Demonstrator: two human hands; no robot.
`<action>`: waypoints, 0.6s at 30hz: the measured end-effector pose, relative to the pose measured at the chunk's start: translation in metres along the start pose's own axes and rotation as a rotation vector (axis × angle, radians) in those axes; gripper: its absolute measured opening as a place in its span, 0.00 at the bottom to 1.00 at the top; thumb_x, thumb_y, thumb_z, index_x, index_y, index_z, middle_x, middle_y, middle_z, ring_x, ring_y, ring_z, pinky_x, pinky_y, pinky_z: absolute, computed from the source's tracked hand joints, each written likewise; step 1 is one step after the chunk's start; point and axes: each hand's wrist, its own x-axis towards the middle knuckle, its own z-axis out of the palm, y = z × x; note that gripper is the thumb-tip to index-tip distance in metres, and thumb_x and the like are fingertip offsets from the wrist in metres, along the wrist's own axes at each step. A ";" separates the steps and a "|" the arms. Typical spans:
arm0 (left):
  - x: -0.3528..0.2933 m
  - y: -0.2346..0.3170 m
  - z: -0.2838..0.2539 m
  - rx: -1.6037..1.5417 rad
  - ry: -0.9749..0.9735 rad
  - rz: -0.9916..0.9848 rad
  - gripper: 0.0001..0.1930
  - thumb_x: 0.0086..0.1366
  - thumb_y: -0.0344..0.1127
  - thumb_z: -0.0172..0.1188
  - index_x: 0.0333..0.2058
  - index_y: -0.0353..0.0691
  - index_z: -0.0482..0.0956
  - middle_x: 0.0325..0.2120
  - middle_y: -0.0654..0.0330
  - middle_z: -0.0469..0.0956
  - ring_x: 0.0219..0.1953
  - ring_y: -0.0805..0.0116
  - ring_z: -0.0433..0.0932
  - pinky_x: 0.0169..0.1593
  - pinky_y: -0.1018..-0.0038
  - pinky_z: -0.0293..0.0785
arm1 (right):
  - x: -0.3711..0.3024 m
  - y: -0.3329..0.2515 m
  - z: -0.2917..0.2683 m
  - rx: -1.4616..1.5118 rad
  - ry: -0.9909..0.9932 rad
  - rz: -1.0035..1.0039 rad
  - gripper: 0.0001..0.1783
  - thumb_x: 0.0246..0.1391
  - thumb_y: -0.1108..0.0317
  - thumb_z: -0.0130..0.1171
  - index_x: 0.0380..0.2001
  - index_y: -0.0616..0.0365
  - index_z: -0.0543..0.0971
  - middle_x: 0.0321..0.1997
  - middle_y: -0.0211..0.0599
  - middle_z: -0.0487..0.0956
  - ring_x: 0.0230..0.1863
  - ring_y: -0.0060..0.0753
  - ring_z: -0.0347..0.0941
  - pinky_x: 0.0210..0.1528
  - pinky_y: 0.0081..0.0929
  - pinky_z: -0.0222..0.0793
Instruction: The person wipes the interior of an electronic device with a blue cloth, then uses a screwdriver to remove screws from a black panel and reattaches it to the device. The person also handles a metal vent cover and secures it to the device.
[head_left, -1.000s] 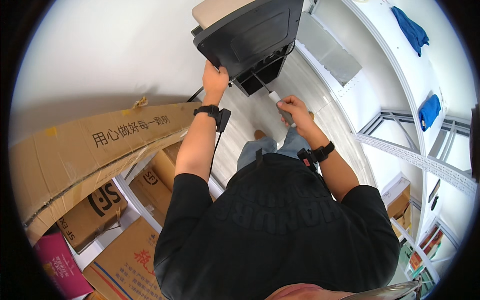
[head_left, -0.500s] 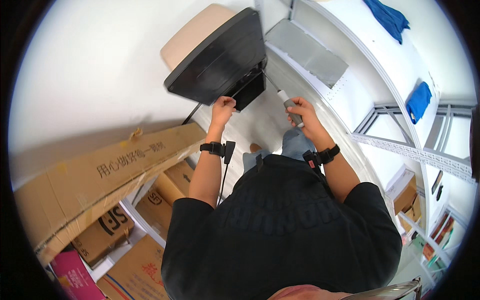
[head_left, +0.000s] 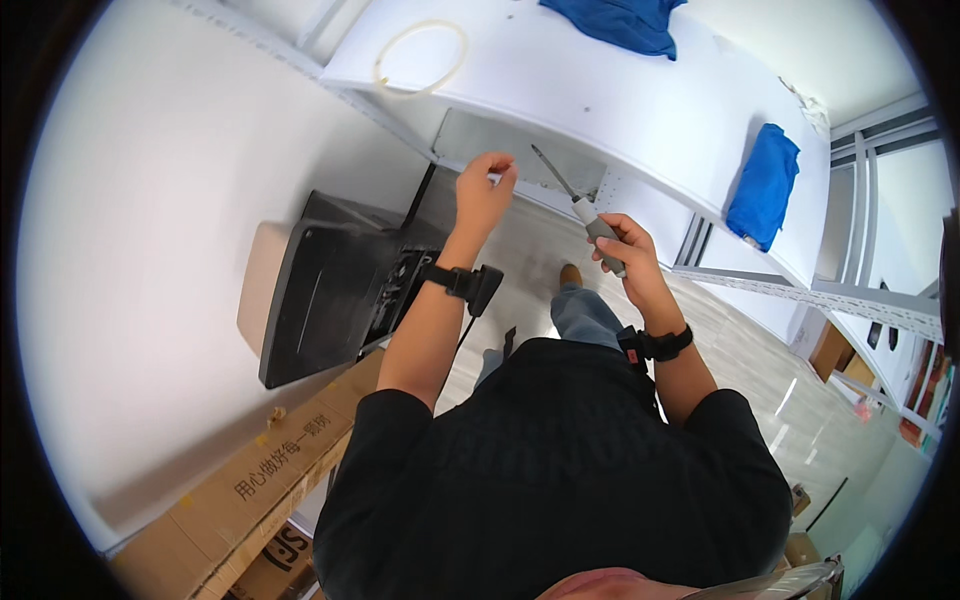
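Note:
In my right hand [head_left: 625,247] is a screwdriver [head_left: 600,229] with a grey and white handle, its thin shaft angled up and to the left. My left hand [head_left: 487,188] is raised near the screwdriver's tip, not touching it, with the fingertips pressed together. Whatever they may pinch is too small to make out. To the left of my left forearm, a black panel-like piece [head_left: 325,300] with a beige padded side [head_left: 262,285] stands against the white wall, dark fittings along its right side.
Ahead is a white shelf [head_left: 560,85] carrying a pale ring of tubing [head_left: 385,82], a blue cloth [head_left: 625,25] and a blue bundle [head_left: 765,190]. Long cardboard boxing [head_left: 230,490] lies at lower left. Grey floor [head_left: 530,260] shows below my hands.
The view has turned right, toward the white shelf. Both hands have left the black padded piece, which now lies further left. The screwdriver stays in my right hand.

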 end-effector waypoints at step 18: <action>0.087 0.034 0.119 0.261 0.146 0.292 0.05 0.52 0.31 0.66 0.30 0.42 0.83 0.24 0.63 0.79 0.30 0.65 0.73 0.36 0.70 0.68 | 0.032 -0.042 -0.082 0.000 0.089 -0.012 0.18 0.51 0.72 0.56 0.47 0.59 0.73 0.36 0.35 0.77 0.28 0.22 0.71 0.30 0.19 0.66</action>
